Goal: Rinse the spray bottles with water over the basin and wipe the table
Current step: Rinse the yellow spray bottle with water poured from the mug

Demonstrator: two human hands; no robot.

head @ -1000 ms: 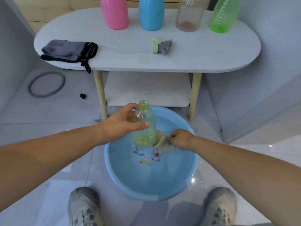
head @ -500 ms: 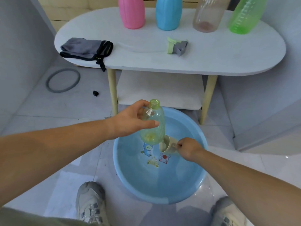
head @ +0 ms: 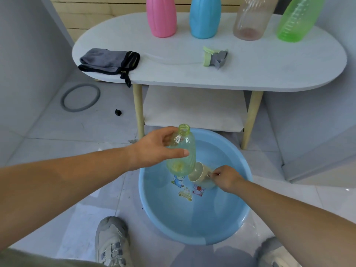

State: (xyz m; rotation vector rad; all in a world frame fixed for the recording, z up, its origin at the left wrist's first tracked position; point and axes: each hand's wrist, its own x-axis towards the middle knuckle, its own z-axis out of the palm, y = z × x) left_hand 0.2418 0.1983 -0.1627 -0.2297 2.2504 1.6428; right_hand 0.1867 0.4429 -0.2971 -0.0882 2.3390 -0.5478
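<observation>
My left hand (head: 156, 149) grips a clear yellow-green bottle (head: 182, 153) with no cap, held nearly upright over the blue basin (head: 192, 234) on the floor. My right hand (head: 225, 178) holds a beige cup (head: 200, 175) by its handle, tipped on its side low in the basin, just right of the bottle's base. On the white table (head: 250, 74) stand a pink bottle (head: 161, 18), a blue bottle (head: 205, 18), a clear bottle (head: 250, 20) and a green bottle (head: 296, 22). A green-grey spray head (head: 214, 56) with its tube lies on the table, and a grey cloth (head: 107, 61) sits at its left end.
The table has a lower shelf (head: 194, 110) and pale wooden legs just behind the basin. A grey ring (head: 81, 97) and a small black piece (head: 118, 112) lie on the floor to the left. My shoes (head: 111, 243) stand at the basin's near side. Grey walls close both sides.
The view has shifted so the table and basin sit further right and lower. My left hand has lifted the bottle slightly. The cup stays tipped in the basin beside it.
</observation>
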